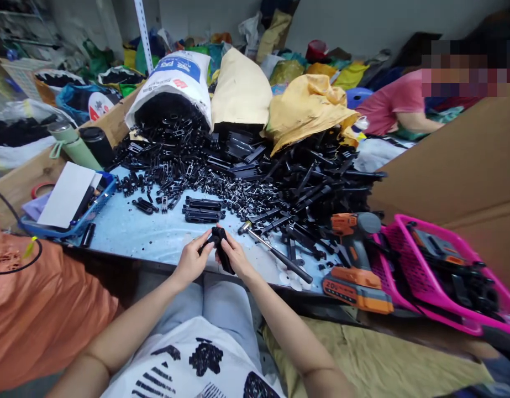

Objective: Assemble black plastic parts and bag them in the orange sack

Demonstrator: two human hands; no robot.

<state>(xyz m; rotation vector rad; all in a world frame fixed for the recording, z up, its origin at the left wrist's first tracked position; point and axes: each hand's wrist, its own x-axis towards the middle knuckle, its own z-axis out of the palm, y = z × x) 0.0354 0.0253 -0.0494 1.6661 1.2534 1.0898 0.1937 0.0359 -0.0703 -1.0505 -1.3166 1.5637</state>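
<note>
Both my hands meet at the front edge of the blue table (155, 235), around a black plastic part (224, 255). My left hand (193, 257) pinches its upper left end between thumb and fingers. Along the right side of the same part my right hand (237, 255) is closed. My fingers hide some of its shape. Just beyond lie several assembled black bars (204, 210) in a small stack. A hammer (275, 251) with a dark handle rests to the right of my hands. Small screws or pins (250, 193) are heaped behind it.
Loose black parts (321, 190) spill from sacks (241, 91) at the back. An orange cordless drill (356, 262) stands right, beside pink baskets (429, 276). At left are a blue tray (108, 193) and a green bottle (74, 145). Another person (404, 105) works behind cardboard (449, 166).
</note>
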